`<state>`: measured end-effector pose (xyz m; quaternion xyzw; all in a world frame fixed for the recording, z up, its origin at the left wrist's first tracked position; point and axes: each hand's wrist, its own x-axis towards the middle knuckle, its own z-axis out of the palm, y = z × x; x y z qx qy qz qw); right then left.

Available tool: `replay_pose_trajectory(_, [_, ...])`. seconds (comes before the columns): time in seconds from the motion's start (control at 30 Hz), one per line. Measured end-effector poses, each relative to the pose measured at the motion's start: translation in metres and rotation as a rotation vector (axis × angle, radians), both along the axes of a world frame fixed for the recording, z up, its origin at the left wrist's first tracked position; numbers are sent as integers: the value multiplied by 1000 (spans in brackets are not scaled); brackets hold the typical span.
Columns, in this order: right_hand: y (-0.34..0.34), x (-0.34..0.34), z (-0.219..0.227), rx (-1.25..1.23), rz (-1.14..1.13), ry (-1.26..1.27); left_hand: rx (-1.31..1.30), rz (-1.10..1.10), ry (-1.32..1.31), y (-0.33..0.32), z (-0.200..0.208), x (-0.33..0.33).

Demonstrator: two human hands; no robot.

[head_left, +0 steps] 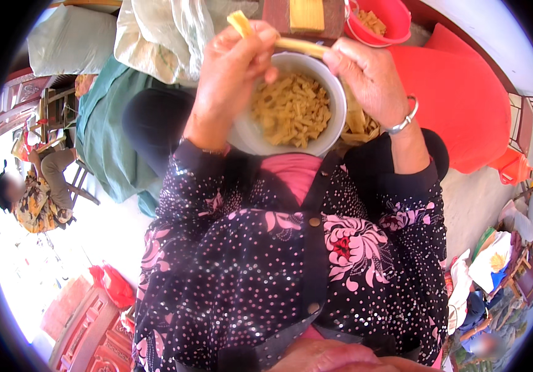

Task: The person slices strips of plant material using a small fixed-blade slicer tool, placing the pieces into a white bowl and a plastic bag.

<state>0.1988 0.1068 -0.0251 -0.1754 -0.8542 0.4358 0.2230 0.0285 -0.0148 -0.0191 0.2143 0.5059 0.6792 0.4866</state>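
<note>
At the far left, a seated person (34, 189) in patterned clothes is on a low stool, well apart from the work. Nearer the middle, a teal cloth (102, 136) lies under a pale sack (164, 37).

The left hand (232, 74) is raised over the near rim of a white bowl (334, 133), its fingers (260, 43) pinched on a pale yellow stick (240, 23) whose cut end pokes up above the knuckles. The bowl sits in the person's lap against the pink and dotted dark clothing, and it is filled most of the way with short yellow cut pieces (291, 111).

The right hand (369, 77), with a silver bangle (406, 118) at the wrist, has its fingers closed on the other end of the stick, which lies across the bowl's far rim. Beneath this hand, more yellow strips (359, 124) show just beside the bowl.

Further right and up, a red bucket (396, 25) holds a few yellow pieces, and a large red basin (465, 105) lies next to it.
</note>
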Motion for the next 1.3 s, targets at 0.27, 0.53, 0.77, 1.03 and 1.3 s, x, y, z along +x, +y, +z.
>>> replay_pose_trajectory(0.27, [56,-26,22,342,-240,121,226,-59,158,75,25,-23])
replay_pose_trajectory(0.53, [76,-49,-22,538,-350,-142,-32,174,711,91,-6,-37])
replay_pose_trajectory(0.77, [51,-23,-11,76,-182,105,-310,-118,745,26,6,-27])
replay_pose_trajectory(1.03, [-69,-16,-18,92,202,254,-411,-561,252,-50,-70,36])
replay_pose_trajectory(1.3, [-137,-5,-32,-52,479,307,-457,-478,-864,-30,-50,53])
